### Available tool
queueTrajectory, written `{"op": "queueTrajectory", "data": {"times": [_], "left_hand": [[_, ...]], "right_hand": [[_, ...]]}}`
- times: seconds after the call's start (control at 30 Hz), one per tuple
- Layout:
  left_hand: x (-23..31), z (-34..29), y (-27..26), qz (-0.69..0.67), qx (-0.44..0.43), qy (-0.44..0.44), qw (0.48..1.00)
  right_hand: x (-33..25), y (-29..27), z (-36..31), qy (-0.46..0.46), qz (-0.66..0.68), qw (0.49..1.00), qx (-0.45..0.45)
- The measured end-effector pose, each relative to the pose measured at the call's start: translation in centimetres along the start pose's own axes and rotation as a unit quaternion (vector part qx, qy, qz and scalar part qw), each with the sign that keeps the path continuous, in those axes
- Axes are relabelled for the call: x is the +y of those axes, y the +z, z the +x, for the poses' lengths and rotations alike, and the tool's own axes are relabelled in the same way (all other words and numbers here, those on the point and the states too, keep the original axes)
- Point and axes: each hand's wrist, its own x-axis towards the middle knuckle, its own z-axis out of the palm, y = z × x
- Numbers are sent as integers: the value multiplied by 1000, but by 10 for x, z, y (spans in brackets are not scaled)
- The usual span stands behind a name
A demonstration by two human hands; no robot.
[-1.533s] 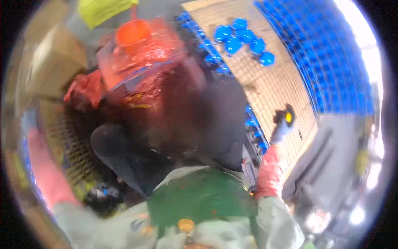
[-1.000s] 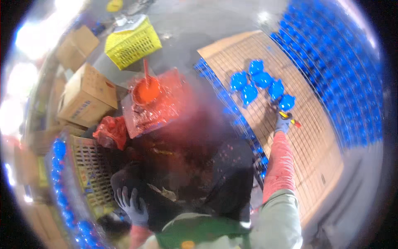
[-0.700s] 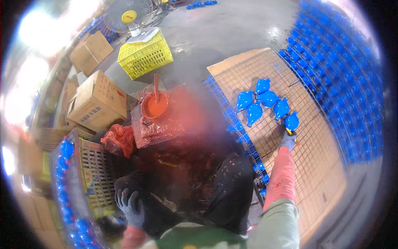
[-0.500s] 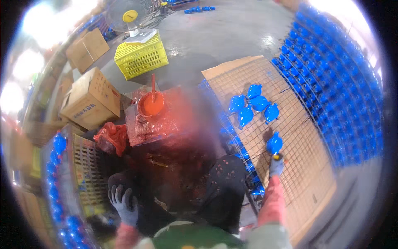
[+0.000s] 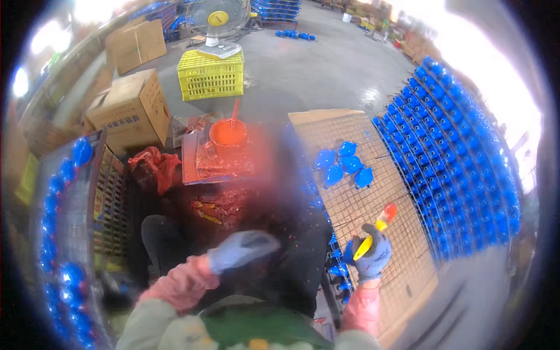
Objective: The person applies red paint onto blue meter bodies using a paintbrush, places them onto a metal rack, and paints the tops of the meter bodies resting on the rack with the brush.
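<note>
My right hand (image 5: 373,256), in a grey-blue glove, is closed around a paintbrush (image 5: 366,244) with a yellow handle and red-wet bristles. A glossy blue part (image 5: 350,249) is also in that hand, mostly covered by the fingers. My left hand (image 5: 245,249), gloved too, is over my lap, blurred, with its fingers stretched out and nothing visible in them. Several blue rounded parts (image 5: 351,164) lie grouped on a wire grid (image 5: 396,185) over cardboard at my right. A pot of red paint (image 5: 228,133), with a red stick in it, stands on a red-smeared block ahead.
Stacked racks of blue parts (image 5: 461,157) stand at the far right. At left is a rack holding a row of blue parts (image 5: 67,170). A red plastic bag (image 5: 154,166), a cardboard box (image 5: 131,111) and a yellow crate (image 5: 211,76) bearing a fan (image 5: 217,26) lie beyond.
My right hand has drawn back toward me, and the lone blue part has left the grid with it. My left hand has moved right from beside my knee to over my lap. The view has shifted.
</note>
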Motion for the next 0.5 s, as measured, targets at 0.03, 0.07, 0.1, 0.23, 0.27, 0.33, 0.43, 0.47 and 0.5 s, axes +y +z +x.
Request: {"op": "queueTrajectory", "data": {"times": [0.03, 0.07, 0.1, 0.23, 0.27, 0.33, 0.43, 0.47, 0.5], "left_hand": [[6, 14, 16, -147, -93, 6, 985], [13, 20, 32, -303, -111, -53, 945], [22, 25, 46, -421, -101, -151, 889], [55, 42, 51, -511, 18, 176, 841], [62, 45, 38, -492, 63, 212, 842], [72, 50, -4, -454, 136, 212, 855], [83, 44, -93, -578, 18, 236, 781], [82, 39, -114, -542, 25, 251, 801], [79, 35, -133, -508, 32, 264, 819]], "right_hand": [[-20, -12, 14, -40, 39, 997, 62], [-40, -20, 24, -78, 78, 987, 120], [-60, -25, 30, -74, 140, 979, 125], [-120, -25, 41, -169, 232, 957, 41], [-131, -20, 44, -174, 240, 955, -20], [-148, -7, 54, -137, 374, 915, -59], [-167, 11, 71, -57, 523, 849, -48], [-173, 18, 76, -11, 527, 849, -33], [-174, 24, 86, 20, 522, 851, -47]]}}
